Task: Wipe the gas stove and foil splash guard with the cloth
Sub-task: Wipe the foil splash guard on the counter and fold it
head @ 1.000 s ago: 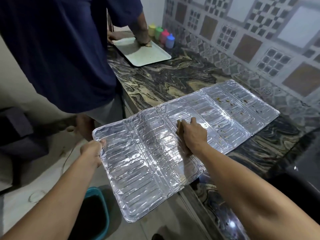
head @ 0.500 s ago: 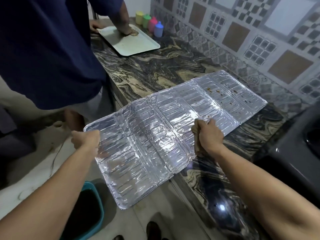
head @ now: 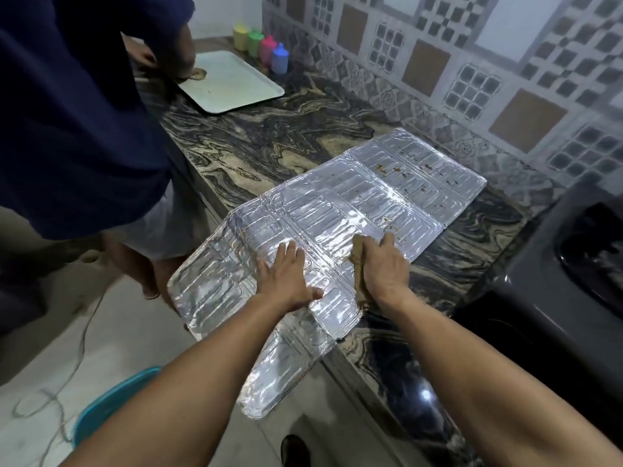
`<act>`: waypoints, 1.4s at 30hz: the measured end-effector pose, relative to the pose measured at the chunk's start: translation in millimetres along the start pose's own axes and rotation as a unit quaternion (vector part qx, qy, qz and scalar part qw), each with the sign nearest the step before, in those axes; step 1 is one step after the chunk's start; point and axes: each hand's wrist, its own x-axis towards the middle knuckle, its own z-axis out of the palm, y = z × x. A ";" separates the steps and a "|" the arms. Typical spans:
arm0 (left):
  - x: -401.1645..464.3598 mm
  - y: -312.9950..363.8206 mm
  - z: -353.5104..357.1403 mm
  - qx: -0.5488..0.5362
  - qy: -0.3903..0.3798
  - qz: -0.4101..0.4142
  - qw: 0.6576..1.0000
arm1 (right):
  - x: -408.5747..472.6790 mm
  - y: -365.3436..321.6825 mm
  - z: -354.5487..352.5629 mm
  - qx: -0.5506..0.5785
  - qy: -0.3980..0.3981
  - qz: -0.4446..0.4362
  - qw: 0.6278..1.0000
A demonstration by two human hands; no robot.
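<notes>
The silver foil splash guard (head: 337, 210) lies unfolded on the marbled counter (head: 269, 129), its near-left panels hanging past the counter edge. Brown stains dot its far right panel. My left hand (head: 286, 278) presses flat on the foil with fingers spread. My right hand (head: 384, 267) grips a brown cloth (head: 359, 264) against the foil's near edge. The dark gas stove (head: 556, 284) sits at the right, partly out of view.
A person in a dark blue shirt (head: 74, 106) stands at the left, working on a white tray (head: 232, 82). Several coloured bottles (head: 259, 45) stand by the tiled wall. A teal bucket (head: 111, 402) sits on the floor below.
My left hand let go of the foil's left edge and moved right to press flat on its middle. My right hand with the cloth stayed near the foil's near edge.
</notes>
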 end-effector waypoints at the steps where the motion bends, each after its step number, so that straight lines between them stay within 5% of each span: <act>1: 0.6 -0.8 -0.3 0.008 0.002 0.001 1.000 | -0.7 -5.6 -2.8 0.005 -0.005 0.013 1.000; 6: 0.8 3.8 -3.1 0.021 -0.003 -0.005 1.000 | -16.6 -38.8 -2.1 0.039 -0.032 -0.056 0.997; 13: -0.3 6.3 -3.8 0.024 -0.007 -0.023 0.999 | 8.4 -33.7 -1.8 0.003 -0.032 -0.037 0.999; 18: -5.7 0.5 -9.1 0.053 -0.011 -0.018 0.998 | 30.0 -1.8 -22.7 -0.004 -0.049 0.059 0.997; 22: -13.5 -0.8 -29.6 0.083 0.010 -0.056 0.995 | 48.0 17.5 -33.1 0.040 0.017 0.131 0.990; 24: -14.7 3.7 -37.9 0.071 0.059 -0.076 0.993 | 47.6 11.5 -34.4 0.046 0.073 0.087 0.992; 27: -10.3 10.7 -29.9 0.059 0.084 -0.056 0.993 | 25.7 -5.8 -23.7 0.074 0.098 -0.103 0.987; 30: -8.2 5.9 -11.8 0.025 0.021 -0.046 0.998 | -3.3 -17.6 -4.9 0.033 -0.033 -0.231 0.972; 34: -6.9 -5.3 -6.0 0.006 -0.001 -0.050 0.999 | -2.5 -1.2 0.4 0.009 -0.074 -0.181 0.981; 40: -5.6 -3.1 -6.5 0.018 -0.015 -0.055 0.998 | 34.2 54.0 -2.9 -0.009 -0.058 0.104 0.993; 42: -6.3 -2.3 -7.5 0.007 -0.011 -0.054 0.998 | 38.7 52.5 -4.3 -0.009 -0.077 0.133 0.988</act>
